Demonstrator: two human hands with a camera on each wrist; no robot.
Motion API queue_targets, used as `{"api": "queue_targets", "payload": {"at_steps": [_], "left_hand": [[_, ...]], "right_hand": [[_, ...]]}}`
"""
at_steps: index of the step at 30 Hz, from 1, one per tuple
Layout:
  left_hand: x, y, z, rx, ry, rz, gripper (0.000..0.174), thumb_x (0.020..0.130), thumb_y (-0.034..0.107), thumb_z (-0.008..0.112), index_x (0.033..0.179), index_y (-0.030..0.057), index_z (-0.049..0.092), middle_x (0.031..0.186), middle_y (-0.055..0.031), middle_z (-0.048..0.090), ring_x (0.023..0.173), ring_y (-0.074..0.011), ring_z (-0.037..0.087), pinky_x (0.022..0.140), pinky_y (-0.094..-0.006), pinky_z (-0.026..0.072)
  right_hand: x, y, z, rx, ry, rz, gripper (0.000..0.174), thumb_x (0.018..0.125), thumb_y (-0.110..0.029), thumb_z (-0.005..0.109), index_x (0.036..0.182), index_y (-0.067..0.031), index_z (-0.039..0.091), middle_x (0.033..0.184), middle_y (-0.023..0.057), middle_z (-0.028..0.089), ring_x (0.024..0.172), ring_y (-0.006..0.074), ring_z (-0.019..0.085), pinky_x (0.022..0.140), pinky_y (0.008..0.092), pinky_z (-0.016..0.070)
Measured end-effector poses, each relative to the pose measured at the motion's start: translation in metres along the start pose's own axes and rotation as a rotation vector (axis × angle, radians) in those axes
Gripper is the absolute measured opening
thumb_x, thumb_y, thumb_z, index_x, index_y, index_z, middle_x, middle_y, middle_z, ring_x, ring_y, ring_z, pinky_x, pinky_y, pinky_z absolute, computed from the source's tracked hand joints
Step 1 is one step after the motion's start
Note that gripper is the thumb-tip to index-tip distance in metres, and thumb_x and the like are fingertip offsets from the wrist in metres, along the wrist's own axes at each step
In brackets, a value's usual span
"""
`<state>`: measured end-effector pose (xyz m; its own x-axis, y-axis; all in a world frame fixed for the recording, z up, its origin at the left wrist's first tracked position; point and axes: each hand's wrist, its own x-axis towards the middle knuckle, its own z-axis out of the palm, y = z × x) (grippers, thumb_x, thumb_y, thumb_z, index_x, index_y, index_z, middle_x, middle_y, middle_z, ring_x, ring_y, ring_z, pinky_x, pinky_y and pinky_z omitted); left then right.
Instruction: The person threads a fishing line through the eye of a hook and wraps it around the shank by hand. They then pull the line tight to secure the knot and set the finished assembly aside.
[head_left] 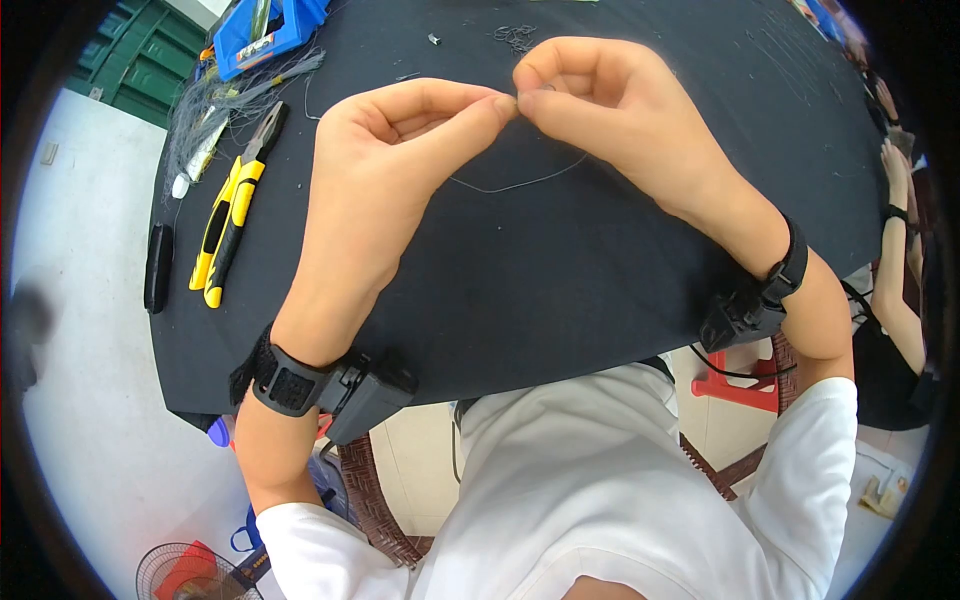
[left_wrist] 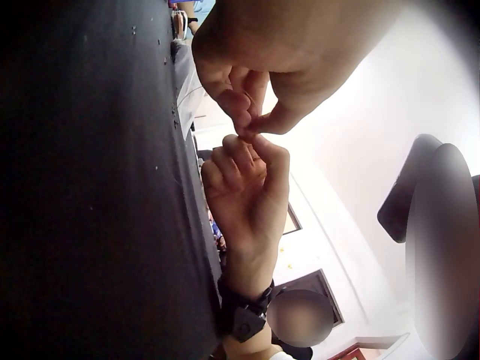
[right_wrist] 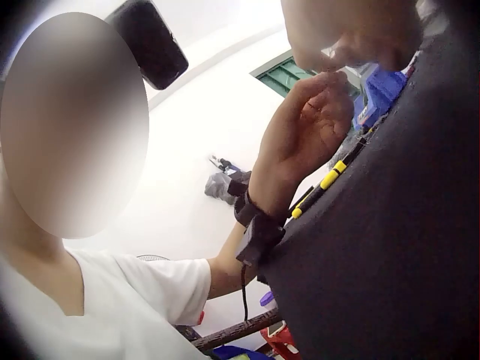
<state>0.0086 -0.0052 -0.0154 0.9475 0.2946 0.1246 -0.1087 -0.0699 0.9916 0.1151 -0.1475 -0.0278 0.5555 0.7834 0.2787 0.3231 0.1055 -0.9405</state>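
Note:
Both hands meet fingertip to fingertip above the black-covered table. My left hand (head_left: 385, 150) pinches between thumb and forefinger at the meeting point. Facing it, my right hand (head_left: 620, 110) pinches there too, its other fingers curled. A thin grey strand (head_left: 520, 186) loops below the hands, its ends running up behind them. A tiny dark glint shows at the right fingertips; what it is, I cannot tell. The wrist views show the left hand (left_wrist: 300, 52) and right hand (left_wrist: 251, 187) with their tips together, the pinched part hidden by the fingers.
Yellow-and-black pliers (head_left: 232, 215) lie at the left, beside a black case (head_left: 158, 268). Behind them are a tangle of fine strands (head_left: 200, 125) and a blue container (head_left: 270, 40). A small heap of dark wiry pieces (head_left: 515, 38) lies beyond the hands. Another person's arm (head_left: 893, 240) is at the right.

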Motion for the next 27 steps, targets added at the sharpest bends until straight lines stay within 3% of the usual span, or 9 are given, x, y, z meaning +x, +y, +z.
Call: {"api": "queue_targets", "payload": {"at_steps": [3,9,12,15,27], "left_hand": [[0.0019,-0.0042,-0.0012,-0.049,-0.001,-0.003,0.016,0.075,0.011,0.062,0.085,-0.0014,0.066,0.077,-0.0050,0.064,0.068,-0.0050,0.055,0.060,-0.0162,0.0396],[0.0007,-0.0011,0.0041,-0.147,0.019,-0.008,0.019,0.077,0.015,0.059,0.085,0.0003,0.067,0.081,-0.0053,0.065,0.074,-0.0055,0.055,0.064,-0.0176,0.0381],[0.0012,-0.0026,0.0035,-0.164,0.003,0.002,0.018,0.077,0.015,0.059,0.085,0.0008,0.067,0.082,-0.0051,0.065,0.074,-0.0053,0.055,0.064,-0.0174,0.0380],[0.0010,-0.0034,0.0031,-0.163,0.008,-0.001,0.019,0.078,0.015,0.059,0.085,0.0000,0.067,0.083,-0.0057,0.065,0.074,-0.0056,0.055,0.064,-0.0169,0.0381],[0.0014,-0.0011,0.0015,-0.203,0.000,-0.085,0.027,0.084,0.021,0.052,0.089,-0.0029,0.063,0.088,-0.0118,0.064,0.079,-0.0105,0.058,0.069,-0.0191,0.0426]], "right_hand": [[-0.0034,-0.0065,-0.0022,-0.031,-0.027,0.059,0.011,0.082,-0.014,0.055,0.084,-0.0029,0.057,0.074,-0.0038,0.052,0.065,0.0000,0.044,0.056,0.0144,0.0334],[-0.0050,-0.0064,0.0023,-0.015,0.037,0.054,0.010,0.083,-0.013,0.053,0.084,-0.0031,0.056,0.073,-0.0046,0.052,0.064,-0.0008,0.044,0.055,0.0139,0.0325],[-0.0021,-0.0002,0.0047,0.049,0.093,-0.013,0.014,0.076,-0.016,0.060,0.080,-0.0023,0.058,0.060,-0.0056,0.051,0.052,-0.0015,0.043,0.045,0.0139,0.0305],[-0.0048,-0.0038,0.0024,-0.013,0.030,0.024,0.010,0.083,-0.013,0.053,0.085,-0.0031,0.056,0.072,-0.0050,0.051,0.064,-0.0007,0.043,0.055,0.0145,0.0323],[-0.0059,-0.0071,0.0029,0.007,0.062,0.023,0.010,0.083,-0.015,0.054,0.085,-0.0050,0.057,0.071,-0.0065,0.050,0.061,-0.0015,0.040,0.052,0.0145,0.0290]]}}
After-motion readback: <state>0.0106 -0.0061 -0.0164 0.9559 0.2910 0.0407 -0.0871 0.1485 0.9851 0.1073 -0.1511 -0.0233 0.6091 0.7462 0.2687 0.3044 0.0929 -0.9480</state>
